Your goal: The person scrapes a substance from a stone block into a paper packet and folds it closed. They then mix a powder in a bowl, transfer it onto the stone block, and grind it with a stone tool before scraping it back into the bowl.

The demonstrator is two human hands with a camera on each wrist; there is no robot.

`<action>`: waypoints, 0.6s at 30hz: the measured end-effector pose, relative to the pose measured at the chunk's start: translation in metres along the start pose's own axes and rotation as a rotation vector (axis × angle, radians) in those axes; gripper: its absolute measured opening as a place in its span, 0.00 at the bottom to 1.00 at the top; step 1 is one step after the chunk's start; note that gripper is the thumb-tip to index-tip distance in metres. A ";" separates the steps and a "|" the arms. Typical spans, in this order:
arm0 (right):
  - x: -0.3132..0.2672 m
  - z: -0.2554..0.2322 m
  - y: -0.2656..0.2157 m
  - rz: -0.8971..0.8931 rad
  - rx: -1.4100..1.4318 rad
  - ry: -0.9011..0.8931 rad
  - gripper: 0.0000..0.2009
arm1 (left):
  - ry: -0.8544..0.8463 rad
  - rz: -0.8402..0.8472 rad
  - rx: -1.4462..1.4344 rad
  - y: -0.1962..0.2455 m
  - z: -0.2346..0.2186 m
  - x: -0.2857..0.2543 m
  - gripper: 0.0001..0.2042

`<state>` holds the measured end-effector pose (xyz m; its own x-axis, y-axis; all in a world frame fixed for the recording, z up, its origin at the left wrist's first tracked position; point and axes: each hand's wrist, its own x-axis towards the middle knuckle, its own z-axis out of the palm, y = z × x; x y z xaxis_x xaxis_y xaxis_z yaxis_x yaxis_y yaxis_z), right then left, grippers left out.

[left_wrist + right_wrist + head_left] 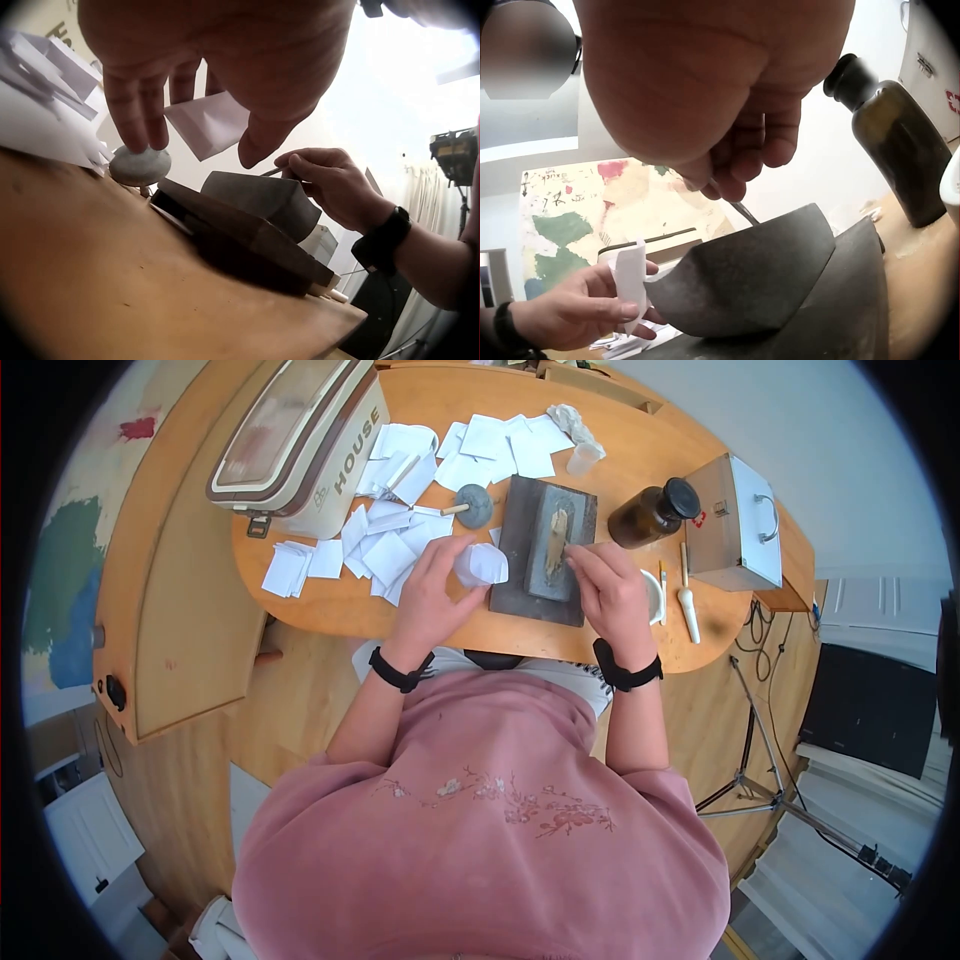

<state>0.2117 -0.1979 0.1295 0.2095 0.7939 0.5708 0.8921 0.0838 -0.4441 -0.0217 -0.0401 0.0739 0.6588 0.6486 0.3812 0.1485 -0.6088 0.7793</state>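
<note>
**Steady paper, light pinch**

At nine o'clock of the stone trough (pixel 548 584) in the head view: left hand (pixel 430 603) with thumb and fingers curled round folded paper (pixel 483 565). Best to grip loosely, without crushing the mouth, just beside the trough. At centre, work above the dark board (pixel 515 535) beneath, mindful of spilling tan matter (pixel 557 535). At four o'clock: right hand (pixel 615 595), thumb and fingertips pinching a thin tool (pixel 744 213). Better to tilt gently.

Hard to make out: any contents of the folded paper; the tool's tip, hidden behind the trough's wall in the right wrist view.
</note>
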 end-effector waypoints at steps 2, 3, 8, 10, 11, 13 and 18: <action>-0.002 -0.001 -0.001 0.049 0.019 0.059 0.10 | -0.004 -0.006 0.011 0.001 0.000 -0.002 0.31; -0.002 0.001 0.001 0.053 0.018 0.062 0.10 | -0.006 -0.001 0.016 0.000 0.000 -0.003 0.31; -0.006 0.006 0.007 0.006 0.059 0.051 0.09 | -0.028 0.005 0.017 0.003 0.000 0.001 0.31; -0.006 0.000 0.003 0.017 0.071 0.037 0.09 | -0.029 -0.005 0.022 0.004 0.001 -0.001 0.31; -0.007 -0.002 0.001 0.031 0.080 0.021 0.09 | -0.033 -0.008 0.022 0.004 0.001 -0.003 0.31; -0.003 0.003 0.004 0.050 0.056 0.068 0.09 | -0.030 -0.001 0.021 0.003 0.002 -0.002 0.31; -0.005 0.001 0.002 -0.011 0.065 0.049 0.09 | -0.038 0.002 0.028 0.001 0.001 0.002 0.31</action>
<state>0.2117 -0.2013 0.1253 0.2205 0.7627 0.6080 0.8669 0.1324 -0.4805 -0.0199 -0.0396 0.0750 0.6862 0.6300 0.3636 0.1670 -0.6230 0.7642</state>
